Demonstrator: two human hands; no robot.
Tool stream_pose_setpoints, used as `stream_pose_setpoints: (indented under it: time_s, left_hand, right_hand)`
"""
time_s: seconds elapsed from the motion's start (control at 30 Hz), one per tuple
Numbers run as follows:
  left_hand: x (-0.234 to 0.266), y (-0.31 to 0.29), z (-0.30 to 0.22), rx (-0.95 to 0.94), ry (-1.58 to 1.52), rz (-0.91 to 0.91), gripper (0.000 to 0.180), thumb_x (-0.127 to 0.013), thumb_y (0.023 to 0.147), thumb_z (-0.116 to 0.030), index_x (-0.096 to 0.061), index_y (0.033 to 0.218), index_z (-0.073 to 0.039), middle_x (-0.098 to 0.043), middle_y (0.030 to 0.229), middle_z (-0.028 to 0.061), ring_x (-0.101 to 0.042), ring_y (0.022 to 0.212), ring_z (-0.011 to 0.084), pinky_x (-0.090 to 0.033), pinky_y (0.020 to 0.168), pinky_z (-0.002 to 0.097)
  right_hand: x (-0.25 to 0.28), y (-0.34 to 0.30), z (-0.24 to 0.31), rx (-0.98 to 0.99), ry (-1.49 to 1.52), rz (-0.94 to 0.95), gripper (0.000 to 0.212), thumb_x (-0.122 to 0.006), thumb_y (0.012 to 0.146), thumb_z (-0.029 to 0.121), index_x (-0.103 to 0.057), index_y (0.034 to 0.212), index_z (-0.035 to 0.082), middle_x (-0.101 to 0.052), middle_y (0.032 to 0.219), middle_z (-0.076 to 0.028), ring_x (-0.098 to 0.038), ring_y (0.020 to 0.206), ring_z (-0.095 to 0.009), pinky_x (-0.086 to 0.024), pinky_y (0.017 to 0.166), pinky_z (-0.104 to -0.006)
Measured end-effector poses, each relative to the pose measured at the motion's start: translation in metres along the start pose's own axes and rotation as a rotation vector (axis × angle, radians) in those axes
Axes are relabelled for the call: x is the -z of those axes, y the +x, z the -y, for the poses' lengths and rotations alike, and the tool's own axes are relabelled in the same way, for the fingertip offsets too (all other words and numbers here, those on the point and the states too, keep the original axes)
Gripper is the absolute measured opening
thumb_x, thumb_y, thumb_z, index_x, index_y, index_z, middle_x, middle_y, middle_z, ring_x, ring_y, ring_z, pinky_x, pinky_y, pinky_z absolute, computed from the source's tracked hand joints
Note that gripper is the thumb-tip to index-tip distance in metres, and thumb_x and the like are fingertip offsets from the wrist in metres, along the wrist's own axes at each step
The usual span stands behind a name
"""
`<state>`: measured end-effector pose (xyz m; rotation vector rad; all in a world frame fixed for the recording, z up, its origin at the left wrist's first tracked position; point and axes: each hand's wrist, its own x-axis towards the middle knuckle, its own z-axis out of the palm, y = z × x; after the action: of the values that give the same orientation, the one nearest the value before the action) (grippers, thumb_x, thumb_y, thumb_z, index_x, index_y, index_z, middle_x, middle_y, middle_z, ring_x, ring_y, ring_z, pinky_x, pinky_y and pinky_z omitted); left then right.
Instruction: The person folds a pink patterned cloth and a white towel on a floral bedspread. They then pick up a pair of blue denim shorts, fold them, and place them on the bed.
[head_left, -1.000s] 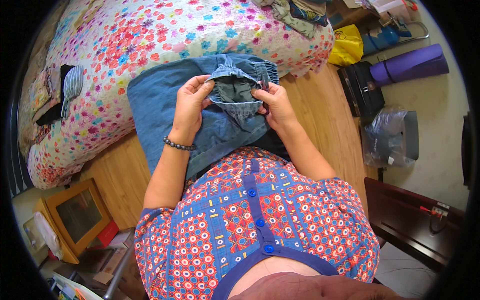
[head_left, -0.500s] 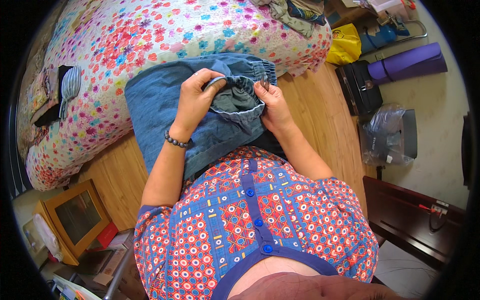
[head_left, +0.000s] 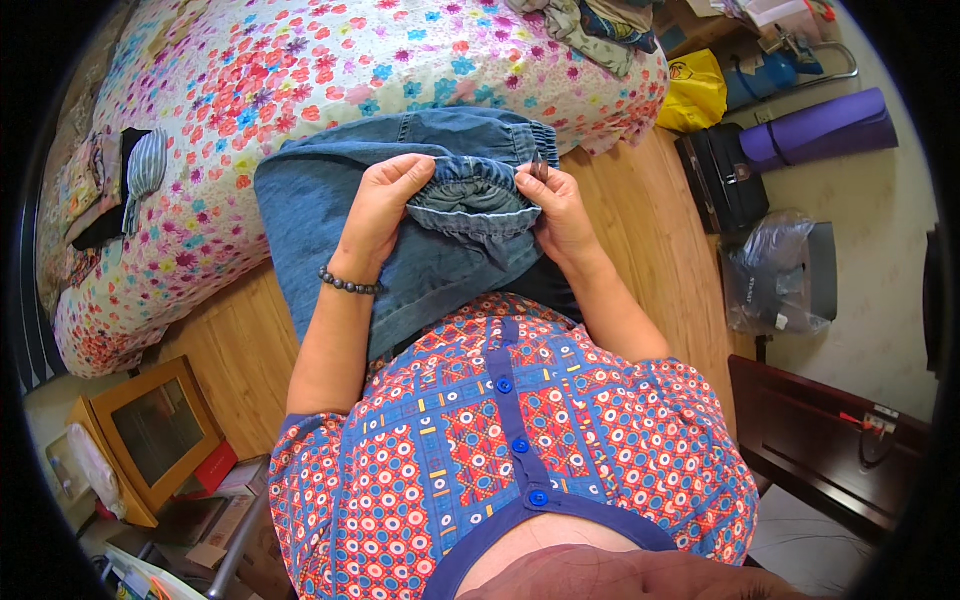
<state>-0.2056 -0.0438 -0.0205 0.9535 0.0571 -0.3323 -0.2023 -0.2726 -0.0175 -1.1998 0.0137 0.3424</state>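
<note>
Blue denim trousers point(head_left: 320, 215) lie folded over my lap, reaching the bed's edge. One gathered elastic cuff point(head_left: 470, 220) is held up, its opening toward me and the paler inside showing. My left hand point(head_left: 385, 205) pinches the cuff's left rim between thumb and fingers. At the right rim, my right hand point(head_left: 562, 215) grips the cuff too, with a small dark metal tool point(head_left: 539, 168) sticking up between thumb and finger; its exact kind is not clear. Another gathered end point(head_left: 540, 142) of the denim lies just beyond. A dark bead bracelet point(head_left: 348, 284) circles my left wrist.
Ahead is a bed with a floral cover point(head_left: 300, 70), folded clothes point(head_left: 600, 30) at its far right and more clothes point(head_left: 110, 190) at left. To the right stand a black case point(head_left: 720, 180), a purple rolled mat point(head_left: 820, 130) and a dark wooden panel point(head_left: 820, 440).
My left hand has shifted from the cuff's top to its left rim, and the cuff is now stretched wider between both hands. My right hand has moved slightly right.
</note>
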Motion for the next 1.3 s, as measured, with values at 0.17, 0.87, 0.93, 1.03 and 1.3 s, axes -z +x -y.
stream_pose_setpoints:
  time_s: [0.17,0.87,0.93,1.03,1.3]
  left_hand:
    - [-0.001,0.001,0.001,-0.009,0.055,0.020,0.020,-0.057,0.093,-0.017,-0.065,0.101,0.000,-0.068,0.093,0.0038,-0.063,0.081,0.0088,-0.050,0.074,0.0226]
    - [-0.014,-0.008,-0.012,-0.702,0.877,-0.191,0.015,-0.067,0.079,-0.003,-0.065,0.093,-0.004,-0.062,0.094,0.0054,-0.058,0.085,0.0159,-0.046,0.076,0.0271]
    - [-0.023,-0.015,-0.019,-0.864,1.145,-0.212,0.015,-0.069,0.072,-0.002,-0.068,0.086,-0.007,-0.061,0.090,0.0071,-0.056,0.083,0.0251,-0.047,0.073,0.0336]
    - [-0.027,-0.016,-0.018,-0.849,1.200,-0.173,0.018,-0.069,0.073,0.000,-0.069,0.090,-0.005,-0.061,0.087,0.0072,-0.055,0.086,0.0229,-0.045,0.077,0.0316]
    - [-0.027,-0.011,-0.015,-0.922,1.241,-0.169,0.008,-0.067,0.075,-0.002,-0.063,0.082,-0.003,-0.061,0.081,0.0085,-0.058,0.074,0.0246,-0.048,0.067,0.0342]
  right_hand:
    - [-0.018,0.000,0.017,-0.044,-0.043,0.097,0.012,-0.066,0.086,0.016,-0.064,0.090,0.004,-0.063,0.083,0.001,-0.057,0.072,-0.006,-0.046,0.067,-0.0210]
    - [-0.023,0.014,0.008,-0.292,0.369,0.163,0.018,-0.061,0.084,0.007,-0.061,0.100,-0.001,-0.067,0.096,-0.010,-0.066,0.085,-0.017,-0.053,0.079,-0.0292]
    - [-0.022,0.014,0.007,-0.286,0.372,0.144,0.017,-0.061,0.084,0.007,-0.061,0.099,0.000,-0.067,0.096,-0.010,-0.066,0.084,-0.017,-0.053,0.079,-0.0292]
    - [-0.022,0.015,0.005,-0.276,0.360,0.127,0.015,-0.060,0.084,0.007,-0.061,0.098,0.001,-0.066,0.094,-0.010,-0.066,0.083,-0.016,-0.053,0.078,-0.0290]
    - [-0.019,0.016,-0.002,-0.273,0.342,0.108,0.010,-0.061,0.084,0.007,-0.061,0.093,0.003,-0.067,0.089,-0.008,-0.066,0.078,-0.015,-0.054,0.073,-0.0282]
